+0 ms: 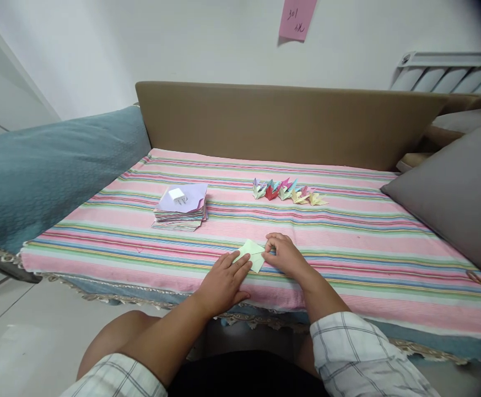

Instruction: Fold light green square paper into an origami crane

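A pale green folded paper (252, 253) lies on the striped pink bedcover (347, 237) near its front edge. My left hand (223, 284) rests flat on the paper's left part, fingers stretched out and pressing it down. My right hand (284, 255) has curled fingers pinching the paper's right edge. Farther back lies a stack of coloured paper sheets (181, 214) with a white charger plug (178, 195) on top. A row of several folded paper cranes (288, 191) in mixed colours sits behind the hands to the right.
A grey-blue blanket (50, 171) is heaped at the left, a grey cushion (459, 198) lies at the right. A brown headboard (290, 121) runs along the back. A pink note (297, 17) hangs on the wall. My knees and the floor are below.
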`<state>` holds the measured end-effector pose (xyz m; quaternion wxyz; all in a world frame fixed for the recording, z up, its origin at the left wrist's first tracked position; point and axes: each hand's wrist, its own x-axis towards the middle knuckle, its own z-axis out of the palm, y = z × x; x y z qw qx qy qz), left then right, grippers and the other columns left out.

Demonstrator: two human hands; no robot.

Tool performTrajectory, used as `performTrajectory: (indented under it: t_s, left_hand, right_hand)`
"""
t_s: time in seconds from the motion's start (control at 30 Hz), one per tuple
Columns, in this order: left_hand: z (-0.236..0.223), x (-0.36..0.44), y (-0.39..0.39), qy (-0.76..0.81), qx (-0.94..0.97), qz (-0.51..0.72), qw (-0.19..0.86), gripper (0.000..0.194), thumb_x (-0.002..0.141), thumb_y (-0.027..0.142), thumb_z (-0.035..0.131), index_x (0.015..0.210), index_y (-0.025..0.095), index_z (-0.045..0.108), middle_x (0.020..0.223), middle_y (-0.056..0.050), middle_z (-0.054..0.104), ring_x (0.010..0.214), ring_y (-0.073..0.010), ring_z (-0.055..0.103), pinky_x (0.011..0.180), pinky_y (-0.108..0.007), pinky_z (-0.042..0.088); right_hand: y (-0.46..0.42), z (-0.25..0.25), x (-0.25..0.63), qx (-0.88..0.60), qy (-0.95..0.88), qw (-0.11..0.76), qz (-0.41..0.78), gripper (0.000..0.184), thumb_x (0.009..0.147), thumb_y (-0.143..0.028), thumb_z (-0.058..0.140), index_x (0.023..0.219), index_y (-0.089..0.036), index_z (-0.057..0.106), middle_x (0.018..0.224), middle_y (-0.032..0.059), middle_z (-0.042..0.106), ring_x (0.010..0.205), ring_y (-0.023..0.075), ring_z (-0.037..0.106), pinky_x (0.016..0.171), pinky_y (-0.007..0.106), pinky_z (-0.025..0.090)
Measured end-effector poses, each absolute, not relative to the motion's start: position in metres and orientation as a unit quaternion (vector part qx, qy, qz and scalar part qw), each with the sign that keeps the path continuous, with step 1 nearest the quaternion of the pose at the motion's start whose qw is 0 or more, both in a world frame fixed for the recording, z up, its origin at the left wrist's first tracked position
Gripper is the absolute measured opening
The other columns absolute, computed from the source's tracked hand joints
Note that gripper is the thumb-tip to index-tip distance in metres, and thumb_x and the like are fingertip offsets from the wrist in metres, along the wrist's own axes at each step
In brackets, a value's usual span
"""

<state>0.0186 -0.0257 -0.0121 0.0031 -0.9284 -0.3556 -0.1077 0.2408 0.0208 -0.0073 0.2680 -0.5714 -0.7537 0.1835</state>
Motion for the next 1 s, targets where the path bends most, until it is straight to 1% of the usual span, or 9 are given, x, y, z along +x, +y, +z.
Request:
performTrajectory:
  t_s: [0.27, 0.37, 0.43, 0.5, 0.57, 0.67, 0.8, 0.9, 1.0]
  left_hand:
    - [-0.014, 0.018, -0.025, -0.358, -0.928, -0.106, 0.009, 0.072, 0.076, 0.051, 0.061, 0.136, 0.021, 0.036, 0.143, -0.01, 0.039, 0.131, -0.0313, 0.032, 0.106, -0.048, 0.026]
    - [-0.013, 0.018, -0.025, -0.359, -0.927, -0.105, 0.007, 0.072, 0.076, 0.052, 0.06, 0.137, 0.021, 0.036, 0.143, -0.01, 0.039, 0.131, -0.0314, 0.032, 0.106, -0.048, 0.026]
    - [-0.013, 0.018, -0.025, -0.358, -0.928, -0.106, 0.006, 0.071, 0.076, 0.051, 0.061, 0.136, 0.022, 0.037, 0.143, -0.01, 0.039, 0.131, -0.0315, 0.033, 0.106, -0.048, 0.026]
    - [-0.012, 0.019, -0.026, -0.357, -0.928, -0.107, 0.005, 0.072, 0.076, 0.051, 0.062, 0.136, 0.021, 0.036, 0.143, -0.009, 0.04, 0.13, -0.0318, 0.033, 0.105, -0.049, 0.027]
    - [-0.011, 0.019, -0.026, -0.358, -0.927, -0.111, 0.003, 0.072, 0.076, 0.049, 0.062, 0.137, 0.021, 0.035, 0.142, -0.01, 0.041, 0.13, -0.0318, 0.033, 0.105, -0.049, 0.027]
    - [-0.01, 0.02, -0.027, -0.361, -0.925, -0.115, -0.002, 0.068, 0.078, 0.045, 0.06, 0.137, 0.02, 0.035, 0.139, -0.01, 0.044, 0.13, -0.0308, 0.033, 0.106, -0.048, 0.027]
    - [-0.011, 0.018, -0.026, -0.361, -0.926, -0.112, -0.009, 0.069, 0.079, 0.047, 0.058, 0.138, 0.022, 0.033, 0.14, -0.009, 0.043, 0.131, -0.0306, 0.033, 0.106, -0.048, 0.027]
    - [-0.011, 0.015, -0.025, -0.354, -0.929, -0.109, -0.014, 0.07, 0.079, 0.046, 0.058, 0.14, 0.022, 0.031, 0.143, -0.008, 0.039, 0.132, -0.0305, 0.031, 0.106, -0.048, 0.026]
    - [-0.011, 0.013, -0.025, -0.35, -0.93, -0.111, -0.012, 0.065, 0.079, 0.043, 0.059, 0.136, 0.021, 0.036, 0.145, -0.008, 0.037, 0.133, -0.0305, 0.03, 0.107, -0.048, 0.026]
  right_hand:
    - [0.024, -0.009, 0.249, -0.568, -0.751, 0.291, 0.167, 0.019, 0.065, -0.008, 0.047, 0.076, -0.02, 0.057, 0.098, 0.0053, 0.061, 0.1, 0.0206, 0.053, 0.09, 0.034, 0.04]
    - [0.018, -0.003, 0.248, -0.601, -0.711, 0.348, 0.113, 0.029, 0.069, -0.007, 0.041, 0.087, -0.02, 0.059, 0.1, 0.0063, 0.062, 0.098, 0.0208, 0.054, 0.087, 0.035, 0.043]
    - [0.008, 0.002, 0.242, -0.579, -0.723, 0.37, 0.071, 0.033, 0.076, -0.011, 0.039, 0.1, -0.019, 0.06, 0.108, 0.0081, 0.062, 0.105, 0.0218, 0.053, 0.093, 0.038, 0.041]
    - [-0.005, 0.004, 0.232, -0.491, -0.806, 0.323, 0.066, 0.036, 0.085, -0.018, 0.038, 0.116, -0.018, 0.056, 0.121, 0.0082, 0.059, 0.116, 0.0215, 0.048, 0.104, 0.041, 0.031]
    - [-0.019, 0.002, 0.223, -0.414, -0.876, 0.238, 0.07, 0.046, 0.09, -0.033, 0.04, 0.134, -0.018, 0.041, 0.138, 0.0087, 0.046, 0.131, 0.024, 0.034, 0.111, 0.047, 0.017]
    - [-0.033, -0.008, 0.217, -0.394, -0.902, 0.16, 0.071, 0.071, 0.087, -0.055, 0.041, 0.144, -0.016, 0.024, 0.148, 0.0118, 0.027, 0.138, 0.0278, 0.019, 0.112, 0.051, 0.01]
    - [-0.035, -0.019, 0.223, -0.427, -0.893, 0.12, 0.07, 0.081, 0.083, -0.067, 0.036, 0.145, -0.018, 0.02, 0.149, 0.0124, 0.022, 0.138, 0.0275, 0.018, 0.111, 0.054, 0.008]
    - [-0.033, -0.019, 0.228, -0.441, -0.888, 0.105, 0.073, 0.081, 0.083, -0.069, 0.031, 0.145, -0.018, 0.021, 0.149, 0.0125, 0.024, 0.138, 0.0269, 0.019, 0.111, 0.054, 0.01]
    - [-0.032, -0.016, 0.23, -0.446, -0.886, 0.094, 0.082, 0.079, 0.083, -0.07, 0.028, 0.145, -0.02, 0.021, 0.149, 0.0114, 0.024, 0.138, 0.0261, 0.019, 0.111, 0.054, 0.01]
